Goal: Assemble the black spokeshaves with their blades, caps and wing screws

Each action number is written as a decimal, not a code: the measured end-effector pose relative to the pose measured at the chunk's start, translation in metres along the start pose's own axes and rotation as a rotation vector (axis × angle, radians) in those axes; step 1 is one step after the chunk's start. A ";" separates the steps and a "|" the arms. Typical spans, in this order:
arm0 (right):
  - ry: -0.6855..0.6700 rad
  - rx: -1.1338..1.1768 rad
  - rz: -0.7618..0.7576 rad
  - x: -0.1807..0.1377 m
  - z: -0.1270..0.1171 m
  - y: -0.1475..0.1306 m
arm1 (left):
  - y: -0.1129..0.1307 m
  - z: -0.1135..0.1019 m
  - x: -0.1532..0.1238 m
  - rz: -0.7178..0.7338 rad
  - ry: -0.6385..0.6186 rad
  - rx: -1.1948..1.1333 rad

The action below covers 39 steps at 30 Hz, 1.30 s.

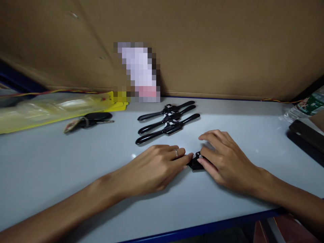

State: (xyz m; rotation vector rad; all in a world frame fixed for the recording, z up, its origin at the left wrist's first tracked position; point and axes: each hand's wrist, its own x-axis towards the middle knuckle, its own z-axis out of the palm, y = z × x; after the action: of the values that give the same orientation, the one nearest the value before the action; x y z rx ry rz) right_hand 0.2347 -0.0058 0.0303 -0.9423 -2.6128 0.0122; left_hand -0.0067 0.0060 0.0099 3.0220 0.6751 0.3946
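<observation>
My left hand [154, 168] and right hand [225, 162] covered most of the black piece [195, 164], leaving its shape and my grip unclear. A pixelated patch [138, 71] masked something; the bottle [307, 107] ran off the right edge.

The pale grey worktop [76, 168] has a blue front edge. Three black two-handled tools [168, 122] lie side by side near the middle of its back edge. Toward the back left corner are a yellow plastic bag [50, 109] and, just in front of it, a bunch of keys [88, 120]. At the right edge lie a water bottle [305, 108] and a flat black case [306, 136]. Nearer the front, a small black piece [195, 163] rests between the left hand [152, 168] and the right hand [225, 162], both palm down on it.
</observation>
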 end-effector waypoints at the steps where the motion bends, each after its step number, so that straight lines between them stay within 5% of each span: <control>1: -0.021 0.038 -0.010 0.000 0.000 0.001 | 0.000 0.000 0.000 -0.005 -0.006 -0.006; 39: -0.055 0.053 -0.042 0.000 -0.008 0.000 | 0.000 -0.001 0.001 -0.002 0.004 0.018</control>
State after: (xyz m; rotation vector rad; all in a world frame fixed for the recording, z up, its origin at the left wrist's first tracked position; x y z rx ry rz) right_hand 0.2370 -0.0064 0.0377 -0.8811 -2.6682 0.0972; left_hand -0.0058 0.0064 0.0114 3.0380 0.6849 0.3964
